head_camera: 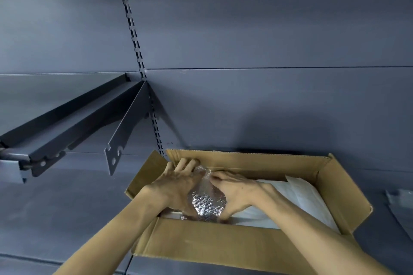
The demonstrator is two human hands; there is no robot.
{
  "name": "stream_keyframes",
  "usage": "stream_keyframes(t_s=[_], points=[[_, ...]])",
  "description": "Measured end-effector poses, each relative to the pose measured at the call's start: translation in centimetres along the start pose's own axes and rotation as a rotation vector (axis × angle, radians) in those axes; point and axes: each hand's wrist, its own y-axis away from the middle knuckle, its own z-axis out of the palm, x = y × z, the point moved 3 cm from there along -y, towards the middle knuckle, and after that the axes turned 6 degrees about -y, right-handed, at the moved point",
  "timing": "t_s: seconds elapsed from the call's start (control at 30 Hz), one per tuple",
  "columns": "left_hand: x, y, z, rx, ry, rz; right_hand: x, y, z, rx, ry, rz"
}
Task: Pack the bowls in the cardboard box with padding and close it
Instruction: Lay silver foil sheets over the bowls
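Note:
An open cardboard box [210, 243] stands on a grey shelf with all its flaps up. At its left end sits a bundle wrapped in silvery bubble padding [206, 202]. My left hand [176, 183] lies against the bundle's left side, fingers stretched toward the far flap. My right hand [237, 190] presses on its right side, fingers lying flat over the top. White padding sheets [297, 198] fill the right part of the box. No bare bowl shows.
A dark metal shelf bracket [125, 127] juts out at the left above the grey shelf [67, 207]. A slotted upright [138, 51] runs up the back wall. A clear plastic sheet [400, 201] lies at the right edge.

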Motion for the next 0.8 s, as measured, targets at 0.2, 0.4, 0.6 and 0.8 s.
stream_keyframes(t_s=[0.2, 0.4, 0.6, 0.8], points=[[0.6, -0.2, 2.2, -0.162, 0.157, 0.035, 0.1, -1.1, 0.8, -0.011, -0.093, -0.036], [1.5, -0.7, 3.1, -0.186, 0.166, -0.005, -0.7, 0.5, 0.8, 0.115, -0.041, -0.103], [-0.4, 1.0, -1.5, -0.384, 0.461, 0.0, 1.8, 6.9, -2.7, 0.314, -0.225, -0.104], [-0.5, 0.2, -4.1, -0.262, 0.579, 0.013, 7.2, 15.5, -5.5, 0.624, -0.298, -0.01]])
